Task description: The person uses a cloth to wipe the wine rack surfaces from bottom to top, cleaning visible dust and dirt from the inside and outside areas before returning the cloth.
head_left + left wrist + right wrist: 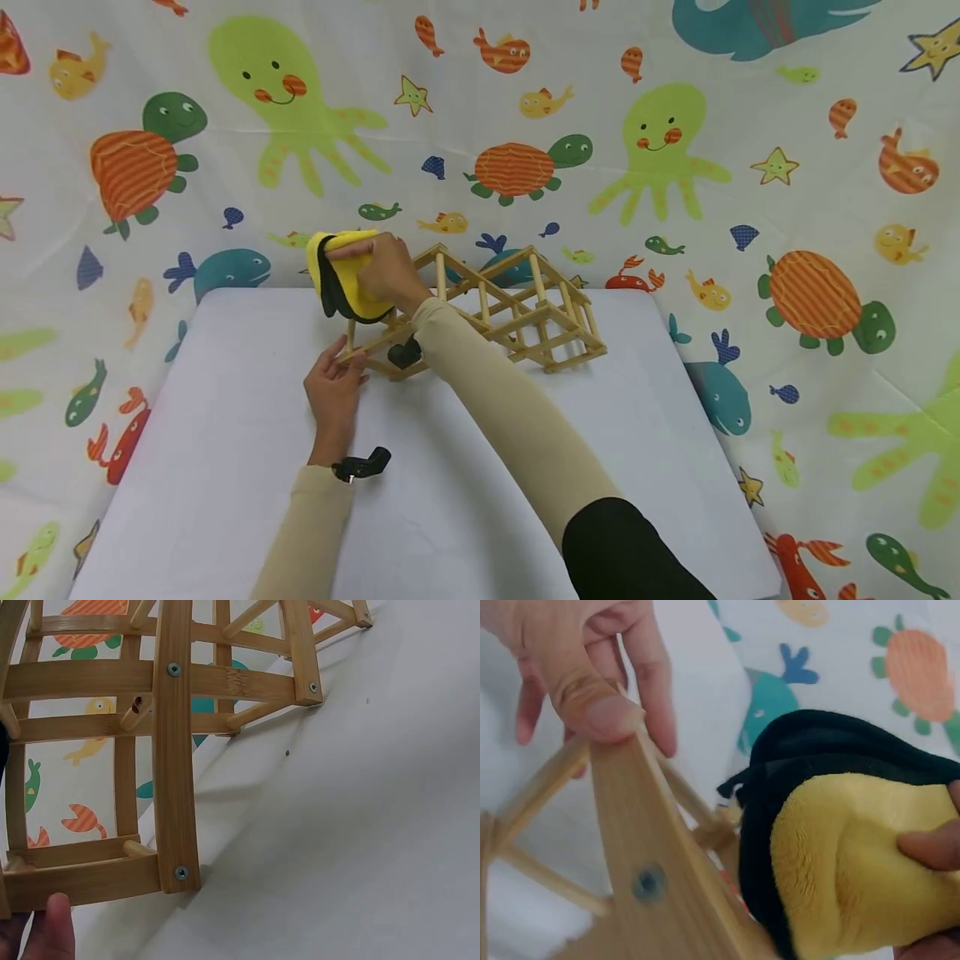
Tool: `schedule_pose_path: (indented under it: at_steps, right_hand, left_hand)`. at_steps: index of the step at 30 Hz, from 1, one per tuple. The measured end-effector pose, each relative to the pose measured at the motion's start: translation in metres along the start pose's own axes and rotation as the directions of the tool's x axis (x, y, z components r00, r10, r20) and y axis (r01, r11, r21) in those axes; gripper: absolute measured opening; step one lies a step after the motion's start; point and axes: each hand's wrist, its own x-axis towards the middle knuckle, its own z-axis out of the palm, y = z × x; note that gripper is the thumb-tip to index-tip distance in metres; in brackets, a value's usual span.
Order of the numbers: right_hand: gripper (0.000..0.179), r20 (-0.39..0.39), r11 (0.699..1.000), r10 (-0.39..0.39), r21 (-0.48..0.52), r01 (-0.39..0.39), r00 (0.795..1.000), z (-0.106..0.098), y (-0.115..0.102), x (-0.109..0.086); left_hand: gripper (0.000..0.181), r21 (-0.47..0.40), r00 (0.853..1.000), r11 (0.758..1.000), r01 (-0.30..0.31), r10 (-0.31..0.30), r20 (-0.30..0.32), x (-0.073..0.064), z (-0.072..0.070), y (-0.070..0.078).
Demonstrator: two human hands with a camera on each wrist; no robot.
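Observation:
A wooden rack of flat slats and round dowels, joined by screws (174,670), stands in open zigzag form on the table; a slat (174,765) crosses the left wrist view. My left hand (336,396) grips the rack's near left end, its thumb (611,716) on the slat's edge. Above that end my right hand (386,271) holds a folded yellow cloth with a black border (337,279). In the right wrist view the plush cloth (847,862) is beside the slat; whether they touch I cannot tell.
The rack lies on a white tabletop (450,500). Behind and at both sides hangs a white curtain (480,108) printed with sea animals. A black strap camera (362,464) is on the left wrist, another (405,353) by the right.

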Motion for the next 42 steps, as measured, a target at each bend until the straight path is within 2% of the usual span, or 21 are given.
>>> schedule_pose_path:
  at_steps: [3,5,8,11,14,17,20,21,24,25,26,27,28,30,31,33,35,36,38,40,42]
  right_hand:
    - [0.065,0.005,1.0,0.005,0.0,-0.005,1.0,0.008,0.006,0.004]
    - [0.066,-0.001,0.999,0.022,-0.043,-0.022,1.0,0.013,0.009,0.007]
    - [0.067,0.013,0.975,0.033,-0.222,-0.029,0.999,0.019,0.016,0.012]
    - [0.065,0.058,0.902,0.008,-0.432,0.017,0.998,0.025,0.024,0.017]
    - [0.058,0.086,0.802,-0.04,-0.592,0.083,0.996,0.031,0.032,0.02]
    - [0.051,0.075,0.731,-0.082,-0.673,0.112,0.994,0.035,0.036,0.021]
    - [0.046,0.01,0.689,-0.178,-0.713,0.132,0.984,0.035,0.038,0.019]
    - [0.046,-0.029,0.692,-0.22,-0.709,0.135,0.975,0.034,0.037,0.018]
    - [0.045,-0.152,0.739,-0.317,-0.658,0.143,0.936,0.031,0.033,0.016]
    - [0.045,-0.173,0.75,-0.336,-0.644,0.152,0.926,0.03,0.032,0.016]
    - [0.047,-0.176,0.761,-0.34,-0.629,0.16,0.924,0.029,0.031,0.016]
    - [0.047,-0.157,0.763,-0.33,-0.626,0.165,0.931,0.029,0.031,0.016]
    - [0.047,-0.118,0.761,-0.302,-0.627,0.165,0.946,0.028,0.032,0.016]
    - [0.048,0.012,0.733,-0.246,-0.652,0.194,0.969,0.028,0.035,0.016]
    - [0.049,0.086,0.726,-0.21,-0.654,0.214,0.974,0.028,0.036,0.016]
    - [0.047,0.224,0.735,-0.123,-0.634,0.241,0.967,0.03,0.039,0.015]
    - [0.048,0.315,0.772,-0.049,-0.59,0.236,0.948,0.03,0.04,0.013]
    - [0.048,0.341,0.8,-0.014,-0.56,0.215,0.94,0.03,0.04,0.012]
    - [0.051,0.346,0.848,0.019,-0.503,0.169,0.938,0.028,0.037,0.01]
    - [0.057,0.319,0.868,0.02,-0.475,0.142,0.947,0.024,0.033,0.006]
    - [0.058,0.312,0.874,0.029,-0.468,0.128,0.95,0.018,0.032,0.001]
  left_hand:
    - [0.057,-0.004,1.0,1.0,-0.002,0.002,-0.013,-0.002,0.002,0.0]
    - [0.057,-0.015,1.0,1.0,0.006,-0.006,-0.015,-0.004,0.003,-0.001]
    - [0.058,-0.025,1.0,1.0,0.013,-0.013,-0.016,-0.006,0.004,-0.001]
    - [0.058,-0.036,1.0,0.999,0.008,-0.009,-0.025,-0.007,0.003,-0.002]
    - [0.058,-0.047,0.999,0.999,0.014,-0.016,-0.031,-0.008,0.001,-0.003]
    - [0.058,-0.054,0.999,0.998,0.034,-0.035,-0.03,-0.008,-0.001,-0.004]
    - [0.057,-0.049,0.999,0.998,0.046,-0.047,-0.024,-0.009,0.0,-0.005]
    - [0.057,-0.047,0.999,0.998,0.048,-0.049,-0.021,-0.009,0.0,-0.005]
    - [0.057,-0.03,0.999,0.999,0.041,-0.042,-0.016,-0.01,0.001,-0.003]
    - [0.057,-0.029,0.999,0.999,0.038,-0.039,-0.018,-0.01,0.001,-0.003]
    - [0.057,-0.027,0.999,0.999,0.036,-0.036,-0.021,-0.01,0.001,-0.002]
    - [0.057,-0.023,0.999,0.999,0.034,-0.035,-0.025,-0.011,0.001,-0.002]
    - [0.057,-0.016,0.999,0.999,0.032,-0.032,-0.029,-0.011,0.002,-0.001]
    - [0.058,-0.021,0.999,0.999,0.027,-0.028,-0.041,-0.011,0.004,-0.001]
    - [0.059,-0.026,0.998,0.999,0.023,-0.024,-0.051,-0.012,0.005,-0.001]
    - [0.058,-0.038,0.997,0.999,0.01,-0.013,-0.073,-0.012,0.006,-0.003]
    - [0.057,-0.05,0.996,0.999,-0.002,-0.002,-0.091,-0.013,0.008,-0.004]
    - [0.056,-0.05,0.995,0.999,-0.005,0.0,-0.102,-0.013,0.009,-0.004]
    - [0.054,-0.062,0.993,0.998,-0.015,0.008,-0.122,-0.013,0.01,-0.005]
    - [0.052,-0.062,0.991,0.998,-0.02,0.012,-0.133,-0.014,0.012,-0.005]
    - [0.051,-0.071,0.991,0.997,-0.025,0.015,-0.134,-0.014,0.015,-0.006]
